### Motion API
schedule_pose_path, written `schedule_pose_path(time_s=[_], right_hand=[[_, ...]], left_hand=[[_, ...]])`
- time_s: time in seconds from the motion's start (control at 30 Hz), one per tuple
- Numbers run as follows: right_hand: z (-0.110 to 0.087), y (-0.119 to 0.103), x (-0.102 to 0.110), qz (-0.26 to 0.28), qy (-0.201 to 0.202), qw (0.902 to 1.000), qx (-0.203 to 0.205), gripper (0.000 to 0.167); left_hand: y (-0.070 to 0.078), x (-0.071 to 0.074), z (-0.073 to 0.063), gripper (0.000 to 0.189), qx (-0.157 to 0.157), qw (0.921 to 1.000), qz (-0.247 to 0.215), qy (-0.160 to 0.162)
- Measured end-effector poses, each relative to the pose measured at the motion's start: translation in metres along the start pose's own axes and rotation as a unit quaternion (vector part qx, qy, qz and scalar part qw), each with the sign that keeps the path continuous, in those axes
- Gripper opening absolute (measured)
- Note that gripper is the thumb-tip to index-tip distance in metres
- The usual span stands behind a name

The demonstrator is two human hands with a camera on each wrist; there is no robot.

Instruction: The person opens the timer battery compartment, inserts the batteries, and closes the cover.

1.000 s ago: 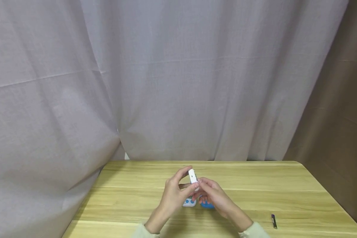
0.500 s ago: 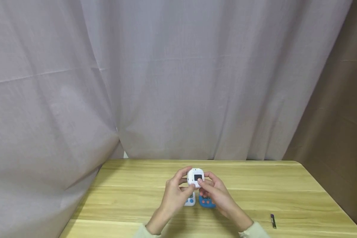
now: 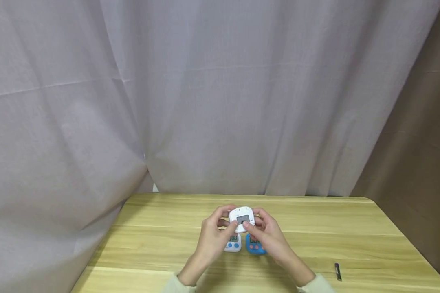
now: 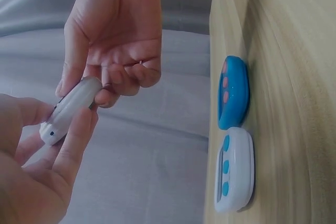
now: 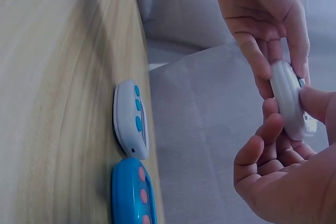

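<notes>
Both hands hold a white, rounded timer-like device (image 3: 242,211) up over the table. Its upper face shows a grey-black rectangle and small markings. My left hand (image 3: 212,236) grips its left side, with the thumb on the face and fingers behind. On the right side, my right hand (image 3: 273,241) pinches it, its thumb tip over the dark rectangle. Below the hands, a white timer with blue buttons (image 4: 239,171) lies on the table, partly hidden in the head view. Beside it lies a blue timer with pink buttons (image 3: 256,245).
The wooden table (image 3: 161,236) carries a small dark battery-like cylinder (image 3: 338,272) with a purple end, lying at the right. A grey curtain (image 3: 220,122) hangs behind the table's far edge and along its left side.
The held device has turned from edge-on to face-up, showing its face with the dark rectangle. My right fingers have shifted from its near end to its right side.
</notes>
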State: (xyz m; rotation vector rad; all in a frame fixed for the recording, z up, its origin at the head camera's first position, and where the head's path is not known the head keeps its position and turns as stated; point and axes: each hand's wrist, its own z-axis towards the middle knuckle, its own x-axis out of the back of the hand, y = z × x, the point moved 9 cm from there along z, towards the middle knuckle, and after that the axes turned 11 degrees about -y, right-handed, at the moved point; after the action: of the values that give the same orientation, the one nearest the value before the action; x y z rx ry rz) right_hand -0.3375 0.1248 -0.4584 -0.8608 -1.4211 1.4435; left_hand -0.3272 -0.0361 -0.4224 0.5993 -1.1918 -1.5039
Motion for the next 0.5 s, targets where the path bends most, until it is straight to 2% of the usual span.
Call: schedule_pose_path(time_s=[0.17, 0.3, 0.5], right_hand=[[-0.0006, -0.0009, -0.0029, 0.009, -0.008, 0.9999, 0.006, 0.042], [-0.0001, -0.0019, -0.0055, 0.022, -0.022, 0.9994, 0.014, 0.042], [-0.0019, -0.007, -0.006, 0.002, -0.023, 0.9996, 0.018, 0.041]], left_hand=[[0.0002, 0.0, -0.0006, 0.041, 0.003, 1.0, -0.008, 0.0], [-0.0014, 0.0017, -0.0005, 0.038, 0.016, 0.9998, 0.008, 0.012], [-0.0036, 0.003, -0.0008, 0.036, 0.027, 0.9994, 0.009, 0.02]])
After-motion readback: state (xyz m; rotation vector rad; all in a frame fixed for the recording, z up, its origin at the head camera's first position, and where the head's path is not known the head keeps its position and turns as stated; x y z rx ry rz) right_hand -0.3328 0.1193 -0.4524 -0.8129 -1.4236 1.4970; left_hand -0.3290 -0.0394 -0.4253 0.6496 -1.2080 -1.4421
